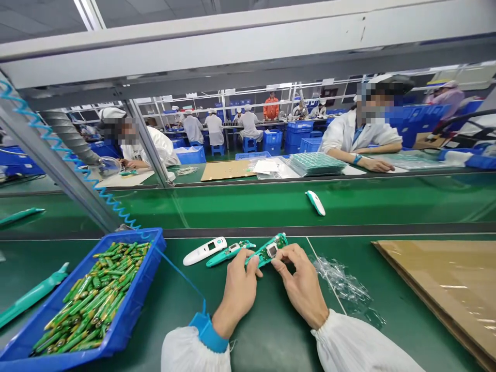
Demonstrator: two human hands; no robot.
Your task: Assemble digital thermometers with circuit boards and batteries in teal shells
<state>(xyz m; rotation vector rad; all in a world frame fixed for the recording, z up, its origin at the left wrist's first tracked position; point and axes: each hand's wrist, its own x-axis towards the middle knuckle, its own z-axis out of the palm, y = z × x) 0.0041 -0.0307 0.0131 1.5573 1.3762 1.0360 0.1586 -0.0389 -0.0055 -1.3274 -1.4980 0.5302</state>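
Observation:
My left hand [239, 284] grips the lower end of a teal thermometer half-shell [279, 241] just above the bench. A green circuit board and a small white-framed display [272, 250] sit inside it. The fingers of my right hand [302, 284] are pinched at the shell's right side, near the display; whether they hold a separate small part is hidden. Left of this shell lies another open teal thermometer half [228, 252] with its board exposed. Beside that rests a white thermometer cover [205, 251] with a dark screen window. A blue wrist strap [209, 330] circles my left wrist.
A blue tray [153, 258] of green-and-gold battery-like cylinders [96, 294] stands left, a teal thermometer body [34, 294] beyond it. Clear plastic bags [344, 284] and cardboard [445, 289] lie right. A thermometer [315, 203] sits on the green conveyor [240, 204]. Two co-workers sit opposite.

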